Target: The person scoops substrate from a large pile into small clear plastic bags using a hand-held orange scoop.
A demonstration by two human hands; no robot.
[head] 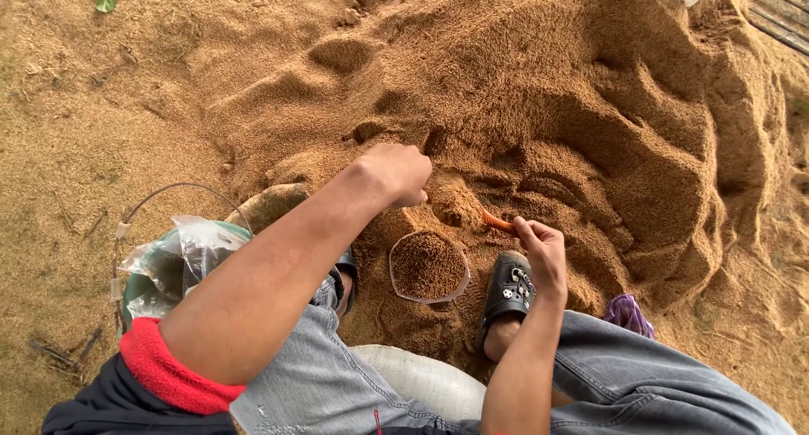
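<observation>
So the person is squatting right at the foot of a big sawdust pile (539,106), and between their feet sits a small clear plastic bag (427,266) already filled almost to the rim with the same brown stuff. It stands upright, mouth open to the sky.

The left hand (400,172) is clenched into a loose fist, knuckles up, pressed into the slope just above and a little left of the bag's mouth. Can't tell how much sawdust is inside the fist, the fingers are curled under.

The right hand (539,250) is pinching an orange tool (497,223), thumb and fingers closed round its near end. Only a short bit of it shows; the rest is buried. Its long axis runs from the hand up and left into the pile, toward the mound right above the bag.

The key bit: the bag lies directly below both hands, toward the body, with the left hand sitting slightly nearer its opening than the right.

A black clog (508,292) sits just right of the bag. Off to the left there's a green bucket (135,288) with a wire handle and crumpled plastic stuffed in it, well apart from the bag.
</observation>
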